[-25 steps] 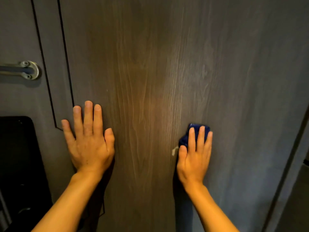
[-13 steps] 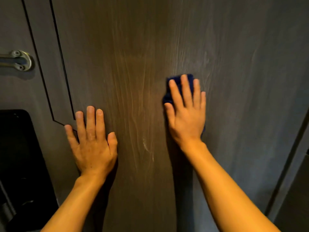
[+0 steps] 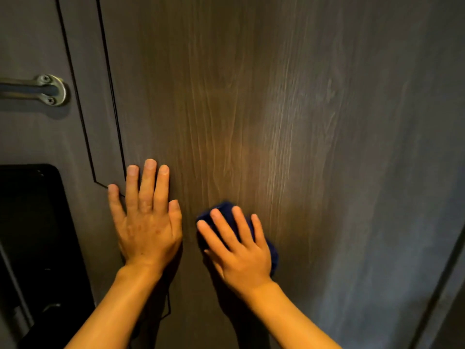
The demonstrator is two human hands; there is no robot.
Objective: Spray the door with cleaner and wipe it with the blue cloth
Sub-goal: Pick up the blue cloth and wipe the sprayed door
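- Head view: a dark wood-grain door (image 3: 251, 96) fills nearly the whole frame, its grain running top to bottom, with a paler sheen right of centre.
- The left hand (image 3: 148, 222) lies flat on the door, palm down and fingers spread wide and pointing up; its grip is wide and holds nothing. The little finger reaches the corner of a thin dark groove line (image 3: 110, 96) cut into the door.
- The right hand (image 3: 239, 250) is just beside the left hand, on its right and slightly lower. Its fingers are splayed and angled up-left, pressing the blue cloth (image 3: 273, 250) flat against the door; the cloth is under the palm, not pinched.
- The blue cloth shows only above the fingertips and past the hand's right edge.
- Left of the left hand, higher up, is a metal door handle (image 3: 47, 89) on a screwed plate.
- Below that handle is a black panel (image 3: 32, 222).
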